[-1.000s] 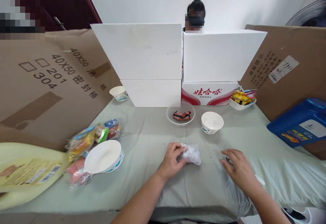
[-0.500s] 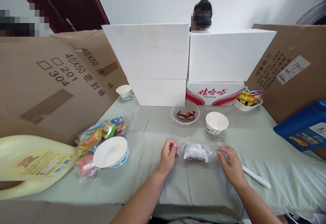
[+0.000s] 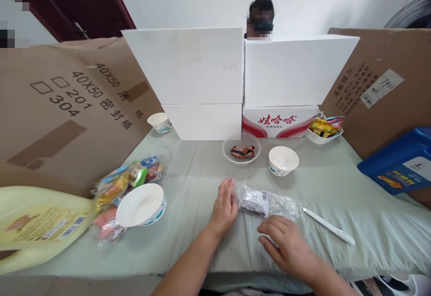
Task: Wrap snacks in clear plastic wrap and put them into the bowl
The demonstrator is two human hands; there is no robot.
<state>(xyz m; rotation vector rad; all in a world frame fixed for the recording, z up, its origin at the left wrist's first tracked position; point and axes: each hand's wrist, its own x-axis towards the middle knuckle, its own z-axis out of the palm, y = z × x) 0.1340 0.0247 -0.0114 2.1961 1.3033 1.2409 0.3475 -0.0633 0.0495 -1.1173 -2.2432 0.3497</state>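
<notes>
A crinkled clear plastic bag (image 3: 266, 202) with a dark-printed packet inside lies flat on the pale green cloth (image 3: 202, 184). My left hand (image 3: 225, 206) rests at the bag's left end, fingers touching it. Lower down, my right hand (image 3: 286, 246) lies flat on the cloth just below the bag's right half, fingers spread and holding nothing. A white plastic knife (image 3: 330, 227) lies to the right of the bag.
A clear bowl (image 3: 241, 142) with a red snack and an empty paper bowl (image 3: 283, 160) stand behind the bag. Left are a large paper bowl (image 3: 141, 204), a snack bag (image 3: 126, 181) and a yellow jug (image 3: 37, 226). White boxes (image 3: 188, 67), behind which another person sits, and cardboard (image 3: 67, 107) wall the table.
The bag went from bunched in my left hand to stretched flat between both hands. My right hand has since let go of its right end and dropped back toward me.
</notes>
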